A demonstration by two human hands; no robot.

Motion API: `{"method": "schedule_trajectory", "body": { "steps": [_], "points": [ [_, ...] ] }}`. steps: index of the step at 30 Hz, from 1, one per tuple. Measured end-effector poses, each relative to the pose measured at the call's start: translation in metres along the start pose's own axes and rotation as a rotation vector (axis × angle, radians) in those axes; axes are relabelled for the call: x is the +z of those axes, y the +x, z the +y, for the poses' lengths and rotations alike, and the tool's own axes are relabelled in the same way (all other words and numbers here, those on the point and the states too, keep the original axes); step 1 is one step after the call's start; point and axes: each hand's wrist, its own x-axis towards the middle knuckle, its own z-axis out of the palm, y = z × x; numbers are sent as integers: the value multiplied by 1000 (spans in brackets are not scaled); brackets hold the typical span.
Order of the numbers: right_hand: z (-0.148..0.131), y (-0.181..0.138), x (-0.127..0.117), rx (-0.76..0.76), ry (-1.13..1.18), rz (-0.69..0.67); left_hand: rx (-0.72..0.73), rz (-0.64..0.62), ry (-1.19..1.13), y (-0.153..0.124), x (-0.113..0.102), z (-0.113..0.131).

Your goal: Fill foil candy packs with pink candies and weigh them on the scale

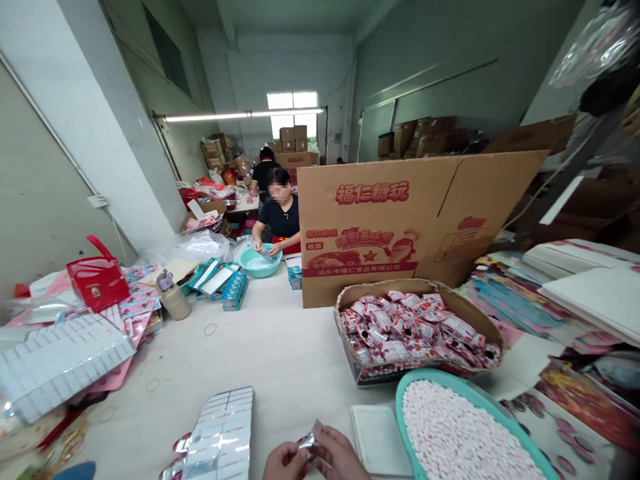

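Observation:
Near the bottom middle of the head view, my left hand (pixel 286 461) and my right hand (pixel 341 455) pinch a small shiny foil packet (pixel 309 441) between them. Part of the packet is hidden by my fingers. Left of my hands lies a block of silvery-white small boxes (pixel 220 433) in rows. Close by on the right is a flat white square object (pixel 381 440). A turquoise basin (pixel 406 417) beside it holds many small whitish-pink pieces. Behind the basin, a cut-down carton (pixel 357 370) is heaped with pink printed packets (pixel 400 323).
A tall cardboard sheet (pixel 370 233) with red print stands behind the carton. Across the table (pixel 280 333), a person (pixel 280 213) works over another turquoise basin (pixel 260 268). A beige bottle (pixel 173 300), a red bag (pixel 97 277) and stacked white boxes (pixel 65 360) occupy the left.

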Motion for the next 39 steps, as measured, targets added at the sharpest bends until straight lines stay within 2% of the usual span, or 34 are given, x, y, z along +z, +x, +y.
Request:
{"method": "schedule_trajectory", "body": {
  "steps": [4,8,14,24,28,32,35,39],
  "points": [
    [-8,-4,5,-17,-33,29,17,-84,90,-13,-7,18],
    [-7,4,-2,26,-21,128,-11,-103,130,-10,-12,14],
    [9,15,-13,33,-28,245,-24,-40,211,-5,-11,6],
    [15,26,-23,41,-199,271,-78,51,412,-4,-25,1],
    [30,30,-26,-19,-323,355,-106,90,538,-2,-27,3],
    [43,35,-28,-144,-453,444,-102,162,650,1,-24,4],
    [48,41,-31,-220,-535,475,-57,225,698,4,-22,2],
    [50,48,-34,-284,-619,488,-14,240,698,7,-21,0]
  ]
}}
